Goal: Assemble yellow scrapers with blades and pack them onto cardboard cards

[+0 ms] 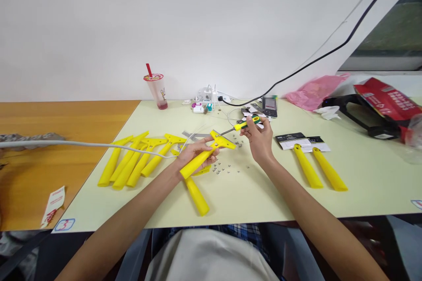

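Note:
A yellow T-shaped scraper (198, 163) is gripped in my left hand (190, 151), its head pointing up and to the right. In my right hand (260, 142), closed round the handle, is a screwdriver (247, 123) with a yellow and green grip. The screwdriver's tip meets the scraper's head, though the exact contact is too small to make out. Below my left hand lies another yellow scraper (197, 197), partly covered. Small metal screws (219, 169) are scattered between my hands. Several yellow scrapers (132, 164) rest side by side at the left.
Two carded yellow scrapers (308, 169) lie at the right. A cup with a red straw (156, 90), a power strip (224, 97) and a small dark device (269, 106) stand along the wall. A white cable (99, 143) crosses the left side. A red bag (385, 99) sits far right.

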A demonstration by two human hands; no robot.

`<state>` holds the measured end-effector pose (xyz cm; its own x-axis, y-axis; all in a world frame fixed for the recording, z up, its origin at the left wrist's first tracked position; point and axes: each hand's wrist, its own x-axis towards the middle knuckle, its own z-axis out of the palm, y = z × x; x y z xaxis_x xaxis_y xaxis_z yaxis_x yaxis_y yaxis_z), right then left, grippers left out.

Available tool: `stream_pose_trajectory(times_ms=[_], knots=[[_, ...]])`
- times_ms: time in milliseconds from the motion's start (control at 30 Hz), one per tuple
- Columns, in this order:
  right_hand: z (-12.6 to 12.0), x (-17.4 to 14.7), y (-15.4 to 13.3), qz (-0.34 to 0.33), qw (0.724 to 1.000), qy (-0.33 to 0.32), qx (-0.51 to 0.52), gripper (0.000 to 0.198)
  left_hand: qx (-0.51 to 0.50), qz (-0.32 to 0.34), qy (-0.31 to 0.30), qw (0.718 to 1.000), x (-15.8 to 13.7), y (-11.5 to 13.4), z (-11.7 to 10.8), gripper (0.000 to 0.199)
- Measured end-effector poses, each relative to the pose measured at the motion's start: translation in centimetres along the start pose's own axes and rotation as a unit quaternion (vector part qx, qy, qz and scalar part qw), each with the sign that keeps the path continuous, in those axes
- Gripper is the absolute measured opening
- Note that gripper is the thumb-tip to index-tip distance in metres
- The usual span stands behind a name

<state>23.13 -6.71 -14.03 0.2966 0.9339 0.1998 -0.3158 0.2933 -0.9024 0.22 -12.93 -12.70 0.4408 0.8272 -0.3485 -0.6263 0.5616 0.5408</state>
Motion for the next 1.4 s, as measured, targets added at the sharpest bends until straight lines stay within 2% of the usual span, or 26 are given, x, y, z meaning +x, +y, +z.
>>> stream_pose_trajectory(times_ms=[200,367,500,733,933,1200,1400], knots=[[-0.1,-0.2,0.3,-0.061,0.998,-0.009,-0.030,0.059,-0.005,-0.009,-0.004,1.000,0.1,0.0,0.0,0.064],[0.4,-1.1,-0.4,-0.165,0.984,0.008,-0.062,0.049,-0.018,-0.011,0.002,1.000,0.4,-0.1,-0.1,0.062],[0.7,-1.8,-1.0,-0.219,0.971,-0.014,-0.094,0.046,-0.015,-0.005,0.009,1.000,0.5,0.0,-0.2,0.064],[0.7,-2.2,-0.7,-0.248,0.960,-0.073,-0.104,0.043,0.004,-0.002,-0.003,1.000,0.5,-0.2,-0.2,0.061],[0.7,-2.1,-0.5,-0.267,0.958,-0.075,-0.079,0.038,0.011,0.002,-0.005,1.000,0.6,-0.2,-0.4,0.059],[0.7,-2.2,-0.4,-0.243,0.963,-0.071,-0.097,0.044,0.013,0.007,-0.002,1.000,0.5,-0.3,-0.3,0.058],[0.4,-2.1,-0.5,-0.261,0.952,-0.116,-0.109,0.043,0.037,0.004,0.011,0.999,0.9,-0.4,-0.6,0.059]])
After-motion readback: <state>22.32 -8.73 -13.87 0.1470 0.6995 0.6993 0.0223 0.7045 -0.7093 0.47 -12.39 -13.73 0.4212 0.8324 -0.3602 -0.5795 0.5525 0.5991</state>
